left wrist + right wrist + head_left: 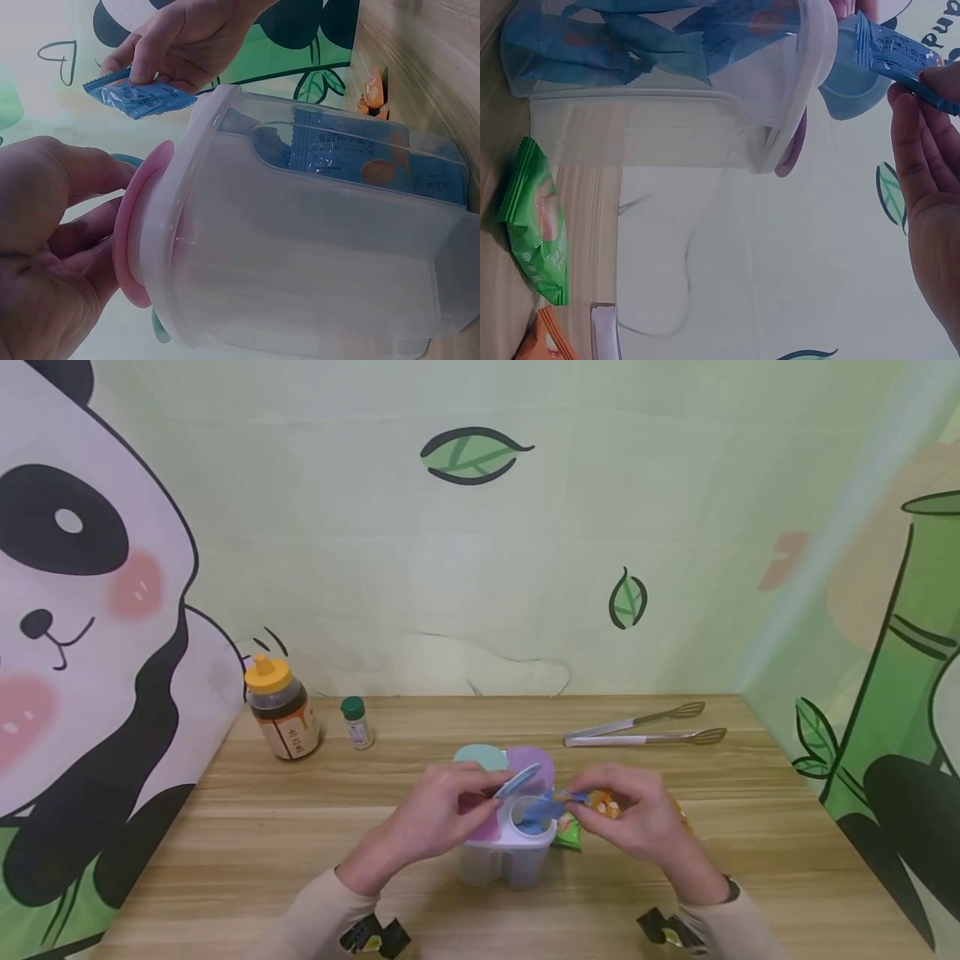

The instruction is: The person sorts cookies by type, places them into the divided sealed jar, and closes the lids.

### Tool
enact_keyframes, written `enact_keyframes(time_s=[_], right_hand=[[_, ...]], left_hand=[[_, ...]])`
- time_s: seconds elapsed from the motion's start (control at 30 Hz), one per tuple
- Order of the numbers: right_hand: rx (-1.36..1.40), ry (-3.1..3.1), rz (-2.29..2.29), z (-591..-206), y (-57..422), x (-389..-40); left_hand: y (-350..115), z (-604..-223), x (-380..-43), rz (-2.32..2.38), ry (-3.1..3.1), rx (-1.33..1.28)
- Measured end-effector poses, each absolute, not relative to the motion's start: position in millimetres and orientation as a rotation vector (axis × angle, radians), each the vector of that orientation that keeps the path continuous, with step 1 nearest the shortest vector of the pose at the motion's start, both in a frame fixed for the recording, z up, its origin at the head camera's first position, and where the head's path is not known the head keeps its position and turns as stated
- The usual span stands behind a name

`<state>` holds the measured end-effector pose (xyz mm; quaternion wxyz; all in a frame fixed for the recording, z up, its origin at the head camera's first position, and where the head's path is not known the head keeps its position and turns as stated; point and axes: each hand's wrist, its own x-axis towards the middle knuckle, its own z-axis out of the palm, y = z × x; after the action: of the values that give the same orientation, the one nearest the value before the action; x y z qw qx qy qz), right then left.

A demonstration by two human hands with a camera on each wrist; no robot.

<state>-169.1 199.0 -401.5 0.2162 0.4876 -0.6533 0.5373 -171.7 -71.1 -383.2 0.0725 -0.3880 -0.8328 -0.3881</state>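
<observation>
A clear storage box with a white rim stands on the table, its compartments topped by round lids. My left hand pinches the raised light-blue lid between thumb and fingers. The teal lid, purple lid and pink lid lie down. My right hand pinches a blue snack packet right at the uncovered round opening. Inside that compartment, several blue packets show through the wall.
Beside the box lie a green packet and orange packets. Farther back on the right are tongs. A yellow-capped syrup bottle and a small green-capped jar stand at the back left.
</observation>
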Motion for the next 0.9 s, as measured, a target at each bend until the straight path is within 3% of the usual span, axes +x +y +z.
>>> enact_keyframes(time_s=[0.5,0.9], right_hand=[[1.355,-1.801,1.531,-415.1,189.0,-177.0],[1.257,-2.115,1.173,-418.9,184.1,-173.3]], left_hand=[[-70.6,-383.3,-171.4,-1.189,-2.489,-1.168],[-70.8,-384.7,-173.2,-1.169,-2.477,-1.182]])
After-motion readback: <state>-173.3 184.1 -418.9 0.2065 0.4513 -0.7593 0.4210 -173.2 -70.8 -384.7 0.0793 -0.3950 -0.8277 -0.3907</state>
